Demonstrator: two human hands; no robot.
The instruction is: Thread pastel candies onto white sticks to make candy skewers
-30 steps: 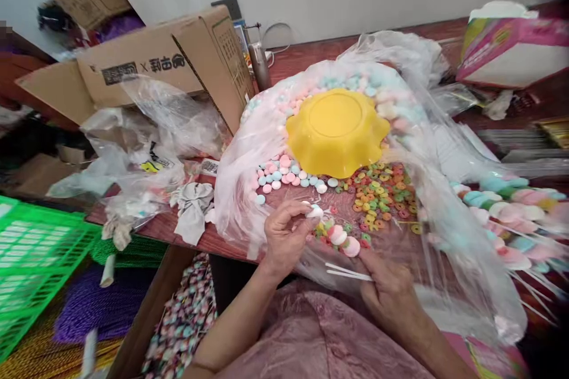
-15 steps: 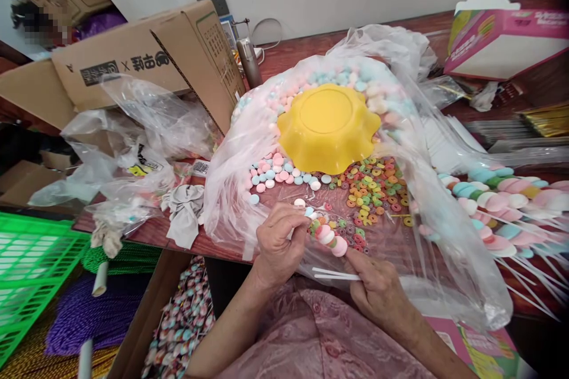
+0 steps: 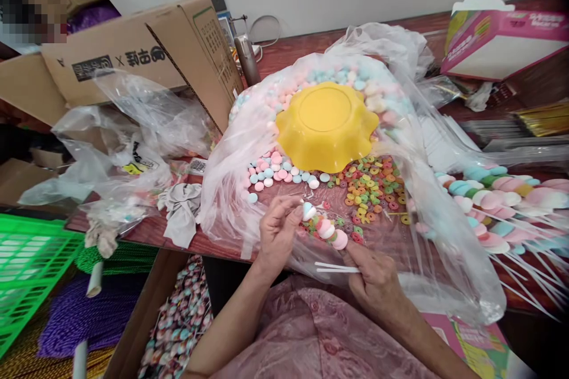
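My left hand [image 3: 279, 230] is closed in a pinch at the upper tip of a candy skewer [image 3: 326, 229], on a white round marshmallow [image 3: 308, 211] there. The skewer is threaded with pink, white and blue marshmallows and small coloured rings. Its lower end sits in my right hand [image 3: 376, 277], whose fingers are wrapped around it. Two bare white sticks [image 3: 336, 268] also stick out from that hand toward the left. Loose coloured rings [image 3: 373, 189] and pastel marshmallows [image 3: 271, 172] lie on the plastic sheet just beyond my hands.
An upturned yellow scalloped bowl [image 3: 326, 124] rests among the marshmallows in the clear plastic. Finished skewers [image 3: 511, 207] are piled at the right. Cardboard boxes [image 3: 133, 53] and plastic bags stand at the left, above a green basket [image 3: 35, 272] and a box of wrapped sweets [image 3: 178, 320].
My left fingers have shifted slightly, and the white marshmallow they pinched now sits against the skewer's tip. My right hand keeps its grip on the skewer and sticks. The view has moved slightly.
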